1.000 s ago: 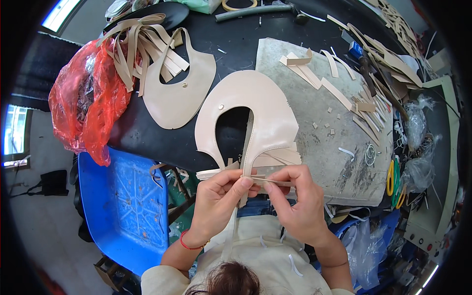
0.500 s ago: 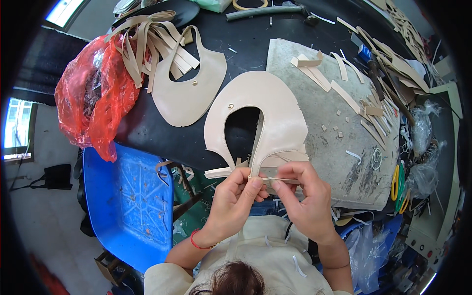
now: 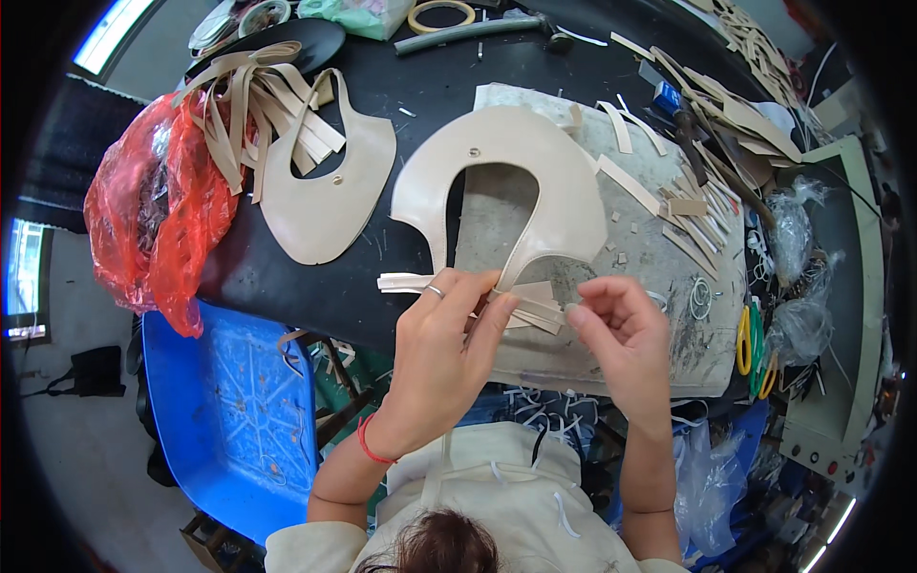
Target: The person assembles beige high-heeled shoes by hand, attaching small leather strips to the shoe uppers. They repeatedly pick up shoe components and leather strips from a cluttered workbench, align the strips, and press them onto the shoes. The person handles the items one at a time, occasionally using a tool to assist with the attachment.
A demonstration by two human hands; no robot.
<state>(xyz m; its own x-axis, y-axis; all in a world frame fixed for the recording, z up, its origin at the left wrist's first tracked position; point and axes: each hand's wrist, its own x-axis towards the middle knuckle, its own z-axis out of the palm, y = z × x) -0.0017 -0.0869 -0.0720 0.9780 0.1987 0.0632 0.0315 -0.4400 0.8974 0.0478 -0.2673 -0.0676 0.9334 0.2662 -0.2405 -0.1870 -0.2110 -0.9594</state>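
We judge the step in hand to be close work at the narrow right end of the horseshoe-shaped panel (image 3: pixel 565 191), which lies ahead of the person, its curved body reaching out over the grey board (image 3: pixel 690 358) and its narrow ends pointing back. Of the two hands, the left hand (image 3: pixel 441 346) grips that right end between thumb and fingers; the right hand (image 3: pixel 626 334) is apart from it, just right of the panel's held end, half open with fingers curled, and we see nothing gripped there. In our judgement, any next move at this end calls for a steady left pinch and a fine fingertip pinch from the right. The panel is smooth, beige and faintly glossy, leather-like, with a visible stitch line along its inner right edge and a round metal stud (image 3: pixel 475 153) on the curve. We cannot tell whether it touches the board beneath. Flat beige strips (image 3: pixel 540 307), straight-cut, lie beside its held end. To the panel's left, a second panel (image 3: pixel 330 220) of similar material rests on the black surface (image 3: pixel 430 86); farther left sits a crumpled, translucent red bag (image 3: pixel 158 205). The board right of the panel is matt and darkly stained.
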